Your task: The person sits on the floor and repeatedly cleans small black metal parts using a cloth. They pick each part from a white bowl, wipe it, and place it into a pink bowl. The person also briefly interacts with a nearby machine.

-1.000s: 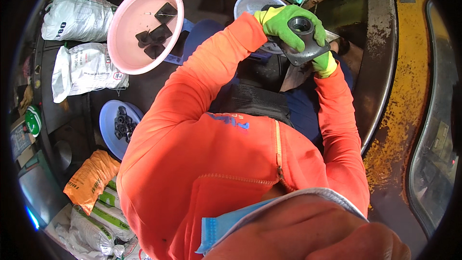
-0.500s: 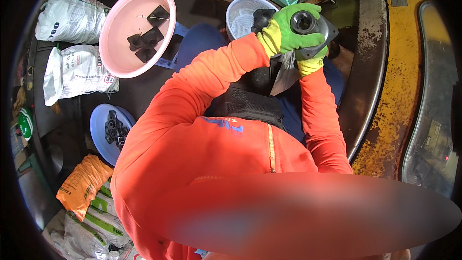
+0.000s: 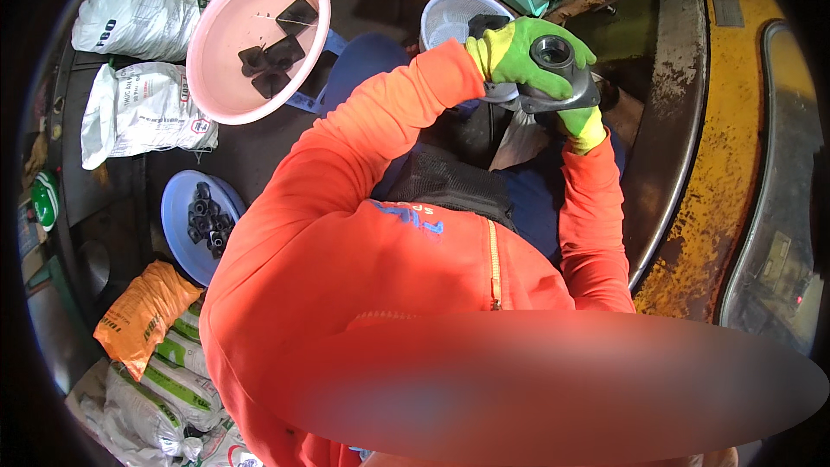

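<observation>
My left hand (image 3: 540,52), in a green glove with a yellow cuff, is closed around a black molded part (image 3: 577,91). The part has a round, hollow collar facing up and a flat flange with rounded corners and a small hole. From below, my right hand (image 3: 581,128), gloved the same way, meets the flange; its fingers are hidden beneath it. Just behind my left wrist stands a light blue mesh basket (image 3: 443,22) with another black part (image 3: 486,24) in it.
A pink basin (image 3: 207,52) at the left holds several black parts. Small black pieces fill a blue basin (image 3: 177,220) below it. White sacks (image 3: 143,13) and an orange bag (image 3: 143,311) lie farther left. A rusty yellow machine panel (image 3: 735,138) borders the right side.
The black part has tilted in my hands, its flange now pointing more toward me. Both hands have shifted slightly down in the picture. My left hand keeps its grip.
</observation>
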